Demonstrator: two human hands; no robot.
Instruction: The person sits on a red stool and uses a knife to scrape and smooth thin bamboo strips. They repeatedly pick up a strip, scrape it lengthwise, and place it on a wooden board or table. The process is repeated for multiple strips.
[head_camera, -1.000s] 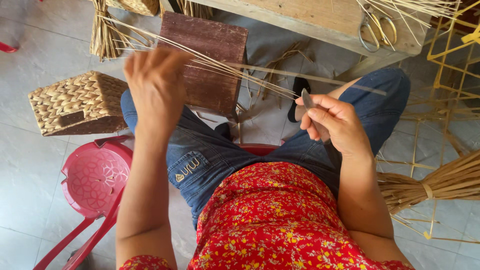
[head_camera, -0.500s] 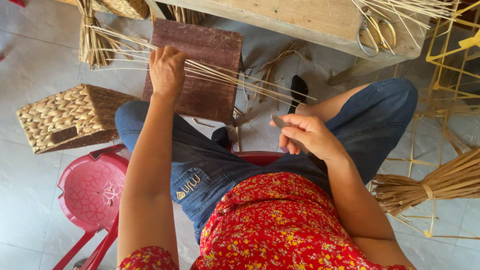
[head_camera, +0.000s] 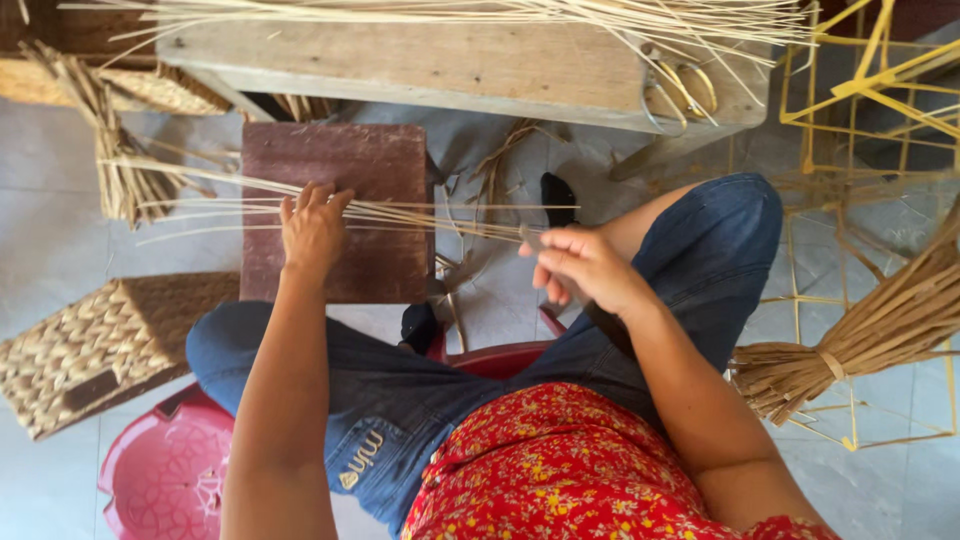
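Head view. A bundle of thin pale straw strands (head_camera: 400, 212) lies nearly horizontal across the centre of the frame, its long axis running left to right between the two hands. The left hand (head_camera: 312, 232), left of centre, rests on top of the strands with fingers extended and slightly spread, pressing them against a dark brown board (head_camera: 345, 160) beneath. The right hand (head_camera: 585, 268), right of centre, closes its grip on the right end of the same strands, thumb and fingers pressed together in a pinch. Both hands touch the bundle; neither is nearer.

A wooden worktop (head_camera: 450, 65) spans the top of the frame, carrying loose straw. A woven basket (head_camera: 95, 345) sits at lower left. A tied straw sheaf (head_camera: 870, 335) lies at right. No labels or signs are legible.
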